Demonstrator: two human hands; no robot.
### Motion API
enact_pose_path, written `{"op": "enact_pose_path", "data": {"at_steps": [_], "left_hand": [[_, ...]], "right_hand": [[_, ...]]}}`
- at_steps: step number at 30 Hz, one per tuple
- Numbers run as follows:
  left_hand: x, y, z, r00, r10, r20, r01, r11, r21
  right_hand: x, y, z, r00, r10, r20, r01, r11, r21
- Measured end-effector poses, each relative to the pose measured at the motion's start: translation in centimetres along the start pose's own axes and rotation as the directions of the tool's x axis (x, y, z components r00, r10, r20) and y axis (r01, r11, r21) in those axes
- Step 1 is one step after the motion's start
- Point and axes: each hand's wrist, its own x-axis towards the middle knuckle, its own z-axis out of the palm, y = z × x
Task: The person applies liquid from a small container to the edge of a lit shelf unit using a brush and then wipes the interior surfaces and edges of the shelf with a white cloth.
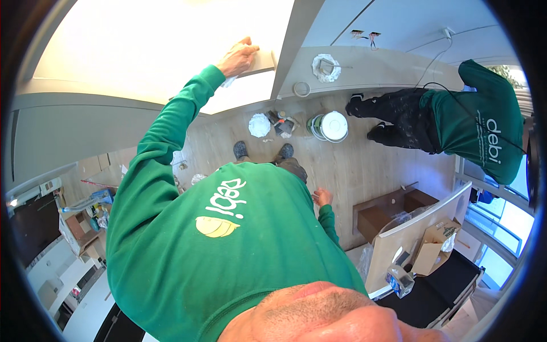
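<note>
My left hand (238, 58) reaches out to a brightly lit pale panel (159, 45), its fingers bent against the surface. Under the palm a bit of crumpled white cloth or paper (228, 81) sticks out; the rest of it is hidden by the hand. Beside the fingertips is a beige edge or block that glare makes hard to read. My right hand (323, 196) hangs low by my side over the floor, its fingers loosely apart and nothing seen in them.
A white-lidded bucket (333, 126), a foil-lined tub (260, 125) and tools (283, 125) stand on the wooden floor (342, 165) past my feet. A co-worker in green (473, 114) leans at the right. Cardboard boxes (436, 245) and a leaning board (393, 251) are at the lower right.
</note>
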Motion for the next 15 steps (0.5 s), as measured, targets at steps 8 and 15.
{"op": "enact_pose_path", "data": {"at_steps": [8, 15], "left_hand": [[3.2, -3.9, 1.9, 0.979, -0.005, -0.201, 0.008, 1.000, 0.011], [-3.3, 5.1, 2.3, 0.929, 0.308, 0.207, -0.310, 0.950, -0.024]], "right_hand": [[-1.5, -1.6, 0.3, 0.997, 0.067, 0.024, -0.065, 0.996, -0.063], [-0.2, -4.5, -0.1, 0.997, -0.073, 0.012, 0.073, 0.997, 0.007]]}}
